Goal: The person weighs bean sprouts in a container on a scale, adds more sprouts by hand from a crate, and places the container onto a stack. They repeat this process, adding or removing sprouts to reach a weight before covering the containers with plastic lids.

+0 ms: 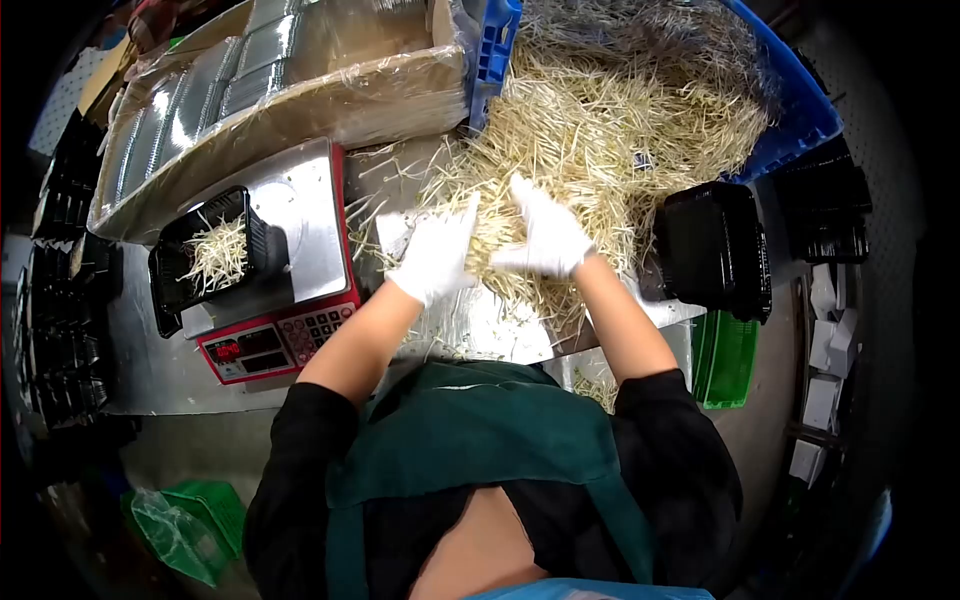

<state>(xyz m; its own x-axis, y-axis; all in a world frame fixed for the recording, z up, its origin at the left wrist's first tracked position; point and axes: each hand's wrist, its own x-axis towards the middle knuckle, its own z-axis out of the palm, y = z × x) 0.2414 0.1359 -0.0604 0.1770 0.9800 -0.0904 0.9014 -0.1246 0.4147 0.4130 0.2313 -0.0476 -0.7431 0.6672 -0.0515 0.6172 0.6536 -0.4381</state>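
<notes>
A large heap of bean sprouts spills out of a blue crate onto the metal table. My left hand, in a white glove, is at the heap's near left edge with its fingers stretched out. Just to its right, my right hand, gloved the same way, lies over the sprouts with thumb and fingers apart. Neither hand visibly grips anything. On the left, a black plastic tray with a small pile of sprouts rests on a red-framed weighing scale, whose display is lit.
A cardboard box of clear plastic lids stands behind the scale. Stacked black trays sit right of the heap, above a green basket. More black trays line the left edge. Another green basket is on the floor.
</notes>
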